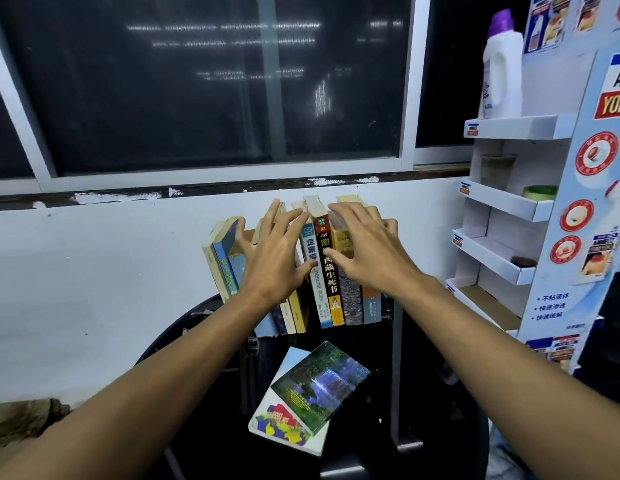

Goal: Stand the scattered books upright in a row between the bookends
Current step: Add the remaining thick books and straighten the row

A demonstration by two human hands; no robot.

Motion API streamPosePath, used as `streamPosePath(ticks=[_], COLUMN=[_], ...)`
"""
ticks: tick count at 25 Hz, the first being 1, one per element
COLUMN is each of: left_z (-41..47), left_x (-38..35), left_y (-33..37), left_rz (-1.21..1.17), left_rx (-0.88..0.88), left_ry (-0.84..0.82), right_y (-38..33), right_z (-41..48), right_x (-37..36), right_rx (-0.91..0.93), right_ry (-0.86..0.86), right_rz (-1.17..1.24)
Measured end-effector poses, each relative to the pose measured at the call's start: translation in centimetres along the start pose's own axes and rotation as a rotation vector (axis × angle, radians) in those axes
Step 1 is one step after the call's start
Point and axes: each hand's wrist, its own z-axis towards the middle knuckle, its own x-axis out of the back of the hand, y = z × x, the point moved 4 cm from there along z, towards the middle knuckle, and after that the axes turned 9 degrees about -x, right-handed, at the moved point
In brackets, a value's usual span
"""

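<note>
Dark window glass and a pale painted wall back a round black table (pixel 204 327), where a row of books (pixel 322 271) stands against the wall. At the left end of the row a few pale-spined books (pixel 220 261) lean outward, tilted away from the rest, probably because nothing visible props them; I cannot make out a bookend on that side. The left hand (pixel 272 254) lies flat with fingers spread wide over the spines and top edges of the left-middle books, gripping nothing, apparently pressing them back and together. Next to it, the right hand (pixel 367 247) is likewise splayed across the tops and spines of the right-hand books, thumb on a black spine, seemingly steadying that half upright. Between the two hands a blue and a black spine show. In front of the row, two books (pixel 308 396) lie flat and stacked on the table, not yet stood up. Farther right, a white cardboard display shelf (pixel 509 206) carries a white bottle (pixel 502 67).
</note>
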Motion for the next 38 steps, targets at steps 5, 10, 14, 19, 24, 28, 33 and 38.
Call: streamPosePath(ticks=[5, 10, 14, 19, 24, 28, 33, 38], left_z=[0.8, 1.5, 1.6, 1.9, 1.9, 1.6, -0.3, -0.4], left_x=[-0.6, -0.9, -0.9, -1.0, -0.8, -0.5, -0.2, 0.3], left_y=[-0.4, -0.9, -1.3, -1.4, -1.8, -2.4, -4.5, -5.5], left_rz=[0.057, 0.057, 0.047, 0.01, 0.005, 0.054, 0.017, -0.009], left_rx=[0.038, 0.065, 0.072, 0.088, 0.084, 0.039, 0.124, 0.139], left_ry=[-0.064, -0.057, -0.023, -0.018, -0.039, -0.081, -0.064, -0.067], right_y=[-0.8, -0.5, -0.4, -1.1, -2.1, -2.5, -2.3, -3.1], right_z=[1.4, 2.3, 1.2, -1.2, -1.7, -1.1, -1.9, -2.9], right_x=[-2.1, -3.0, -3.1, -3.2, -4.5, -4.3, -3.2, -0.2], right_rx=[-0.017, -0.011, -0.011, -0.051, -0.109, -0.12, -0.126, -0.099], right_ry=[-0.063, -0.023, 0.077, 0.208, 0.212, 0.25, 0.27, 0.314], right_rz=[-0.093, -0.117, -0.102, 0.004, 0.066, 0.114, 0.193, 0.209])
